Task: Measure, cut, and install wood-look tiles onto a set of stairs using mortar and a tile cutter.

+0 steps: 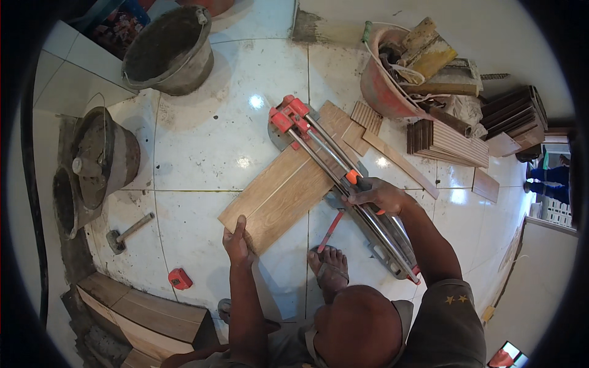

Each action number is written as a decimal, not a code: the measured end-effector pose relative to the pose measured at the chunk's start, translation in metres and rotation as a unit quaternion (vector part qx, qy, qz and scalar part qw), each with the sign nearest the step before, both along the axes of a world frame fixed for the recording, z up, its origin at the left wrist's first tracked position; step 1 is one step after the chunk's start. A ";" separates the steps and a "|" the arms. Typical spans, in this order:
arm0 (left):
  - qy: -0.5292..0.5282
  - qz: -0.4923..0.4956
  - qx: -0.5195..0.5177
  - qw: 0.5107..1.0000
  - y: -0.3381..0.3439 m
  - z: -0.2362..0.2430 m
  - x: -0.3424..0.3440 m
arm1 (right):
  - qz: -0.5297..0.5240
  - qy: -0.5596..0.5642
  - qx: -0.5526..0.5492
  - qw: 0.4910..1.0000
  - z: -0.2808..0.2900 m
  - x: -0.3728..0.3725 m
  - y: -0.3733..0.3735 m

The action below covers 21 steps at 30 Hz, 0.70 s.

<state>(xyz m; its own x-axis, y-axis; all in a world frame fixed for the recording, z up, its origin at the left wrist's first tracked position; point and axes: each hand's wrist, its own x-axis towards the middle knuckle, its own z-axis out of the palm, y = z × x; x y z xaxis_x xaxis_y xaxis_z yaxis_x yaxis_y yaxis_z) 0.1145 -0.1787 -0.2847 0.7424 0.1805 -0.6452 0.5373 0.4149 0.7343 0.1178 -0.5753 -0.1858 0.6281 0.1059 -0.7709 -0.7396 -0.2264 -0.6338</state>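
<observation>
My left hand point(238, 242) grips the near-left end of a long wood-look tile point(276, 205), with the thumb on its top face. The tile lies diagonally in a red and silver manual tile cutter point(289, 113), under its twin rails. My right hand point(380, 197) is closed on the cutter's black and orange handle, partway along the rails. A thin red bar point(331, 227) angles out from the cutter beside my bare, sandalled foot point(328, 267). More cut tile pieces point(399, 162) lie beyond the cutter.
Mortar buckets point(169, 52) stand at left and back left; a red bucket of tools point(383, 89) at back right, beside stacked tiles point(448, 144). A mallet point(126, 236), red tape measure point(180, 278) and tiled step point(144, 306) are at lower left. Another person's blue-trousered legs point(549, 184) show at far right.
</observation>
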 end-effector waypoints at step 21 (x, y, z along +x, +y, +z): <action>0.013 0.017 -0.028 0.999 0.003 -0.004 -0.002 | 0.197 0.135 -0.169 0.956 0.077 -0.138 -0.059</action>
<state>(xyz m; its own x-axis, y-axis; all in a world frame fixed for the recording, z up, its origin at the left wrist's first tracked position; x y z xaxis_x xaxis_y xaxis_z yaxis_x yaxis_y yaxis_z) 0.1125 -0.1753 -0.2888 0.7199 0.1675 -0.6736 0.5405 0.4734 0.6955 -0.0205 -0.6340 -0.1089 0.3638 0.0100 -0.9314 -0.6814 -0.6789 -0.2734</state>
